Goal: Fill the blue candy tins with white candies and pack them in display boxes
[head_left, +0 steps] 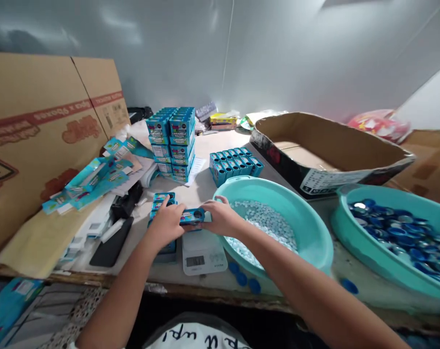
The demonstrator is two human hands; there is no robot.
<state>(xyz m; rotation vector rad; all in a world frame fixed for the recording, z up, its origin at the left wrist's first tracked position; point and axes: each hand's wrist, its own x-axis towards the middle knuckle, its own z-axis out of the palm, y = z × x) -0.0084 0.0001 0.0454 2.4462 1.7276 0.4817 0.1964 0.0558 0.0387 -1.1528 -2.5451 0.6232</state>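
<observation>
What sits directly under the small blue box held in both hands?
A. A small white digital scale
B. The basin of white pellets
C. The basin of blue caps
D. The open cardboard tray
A. The small blue box, gripped by the left hand and right hand, is held just above the white digital scale; the basin of white pellets lies to its right.

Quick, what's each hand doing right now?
Left hand: closed on one end of the small blue box, above the scale.
Right hand: closed on the box's other end.
</observation>
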